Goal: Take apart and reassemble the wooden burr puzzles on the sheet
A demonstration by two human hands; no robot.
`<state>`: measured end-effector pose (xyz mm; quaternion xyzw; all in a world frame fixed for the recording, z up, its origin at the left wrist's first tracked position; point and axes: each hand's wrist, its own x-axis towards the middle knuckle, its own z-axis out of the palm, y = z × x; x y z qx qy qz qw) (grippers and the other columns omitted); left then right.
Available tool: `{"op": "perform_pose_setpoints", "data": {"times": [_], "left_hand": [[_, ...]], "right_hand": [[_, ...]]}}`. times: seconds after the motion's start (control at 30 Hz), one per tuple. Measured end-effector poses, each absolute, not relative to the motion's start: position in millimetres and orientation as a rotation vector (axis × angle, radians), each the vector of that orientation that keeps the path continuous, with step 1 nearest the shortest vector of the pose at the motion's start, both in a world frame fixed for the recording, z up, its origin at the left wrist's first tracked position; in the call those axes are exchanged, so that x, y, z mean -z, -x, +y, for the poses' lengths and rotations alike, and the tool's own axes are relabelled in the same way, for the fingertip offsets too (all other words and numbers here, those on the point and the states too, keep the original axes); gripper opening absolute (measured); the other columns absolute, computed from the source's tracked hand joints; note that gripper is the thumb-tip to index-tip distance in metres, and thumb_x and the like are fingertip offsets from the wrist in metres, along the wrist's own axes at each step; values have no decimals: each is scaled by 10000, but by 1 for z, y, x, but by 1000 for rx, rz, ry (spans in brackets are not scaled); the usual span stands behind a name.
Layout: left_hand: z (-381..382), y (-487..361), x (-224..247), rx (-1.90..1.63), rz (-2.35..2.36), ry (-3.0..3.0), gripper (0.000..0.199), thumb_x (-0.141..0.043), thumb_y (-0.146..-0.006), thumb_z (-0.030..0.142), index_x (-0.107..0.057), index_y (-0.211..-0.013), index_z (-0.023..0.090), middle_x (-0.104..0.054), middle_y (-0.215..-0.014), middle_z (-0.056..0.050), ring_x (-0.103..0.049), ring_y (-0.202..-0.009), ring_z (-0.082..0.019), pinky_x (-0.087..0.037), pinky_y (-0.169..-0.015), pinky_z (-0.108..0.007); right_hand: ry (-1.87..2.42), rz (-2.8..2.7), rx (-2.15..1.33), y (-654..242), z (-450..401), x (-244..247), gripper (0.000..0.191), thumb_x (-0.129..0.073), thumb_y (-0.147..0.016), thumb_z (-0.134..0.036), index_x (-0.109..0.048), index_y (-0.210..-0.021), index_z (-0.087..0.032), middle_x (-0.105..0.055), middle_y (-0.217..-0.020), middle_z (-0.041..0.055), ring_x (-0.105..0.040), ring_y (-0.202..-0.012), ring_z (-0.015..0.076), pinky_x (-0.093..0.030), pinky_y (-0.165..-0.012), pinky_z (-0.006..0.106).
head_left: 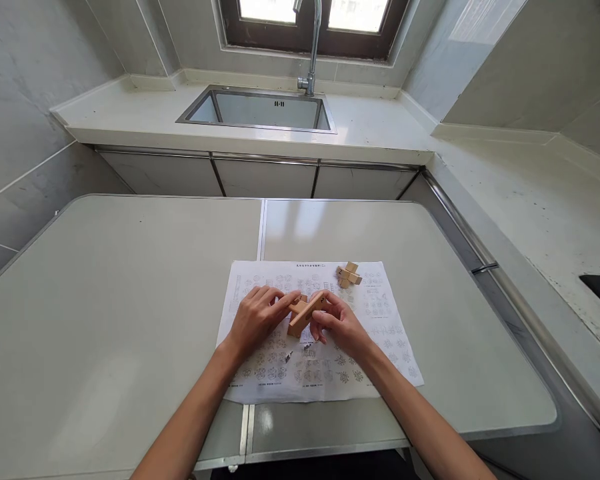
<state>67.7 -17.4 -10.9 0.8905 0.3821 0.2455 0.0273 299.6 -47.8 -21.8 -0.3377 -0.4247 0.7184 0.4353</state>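
Observation:
A partly joined wooden block piece [305, 315] is held just above a printed paper sheet [390, 353]. My left hand [261, 317] grips its left end between thumb and fingers. At its right side, my right hand [339, 323] pinches the long slanted bar, fingers curled. Behind my right hand, a small interlocked wooden cross puzzle [349, 275] rests on the sheet's upper right part. Two small dark, shiny bits lie on the paper below the held piece; what they are is too small to tell. Rows of small diagrams cover the sheet.
The sheet lies on a pale folding table [130, 300] with a metal seam down its middle. Beyond it, a white counter [375, 127] holds a sink [270, 110] and faucet [313, 60]. Another counter [555, 200] runs along the right, with a metal rail.

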Motion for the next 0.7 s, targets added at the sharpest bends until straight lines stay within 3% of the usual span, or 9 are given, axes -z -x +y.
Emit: {"op": "perform_pose_setpoints", "data": {"times": [0.33,0.5,0.7], "left_hand": [[-18,-69,9,-777,1154,-2768,312,-535,-1067,239,-657,-1347,302,-731,-946,-46,-639,-825,-216,-466,-761,-355],[-18,-69,10,-797,1171,-2699,345,-525,-1064,237,-657,-1368,334,-719,-954,-51,-652,-850,-214,-491,-787,-355],[-17,-67,11,-841,1210,-2672,341,-524,-1065,236,-665,-1356,347,-724,-962,-49,-663,-868,-212,-506,-811,-359]], "right_hand": [[813,-977,-1840,-298,-48,23,383,-813,-864,-432,-541,-1056,-243,-626,-745,-74,-478,-372,54,-411,-407,214],[848,-987,-1811,-299,-49,26,370,-799,-862,-434,-527,-1037,-254,-543,-644,-115,-416,-346,54,-383,-397,213],[830,-960,-1815,-299,-48,26,339,-795,-845,-405,-538,-1000,-247,-557,-686,-98,-400,-358,48,-368,-412,221]]}}
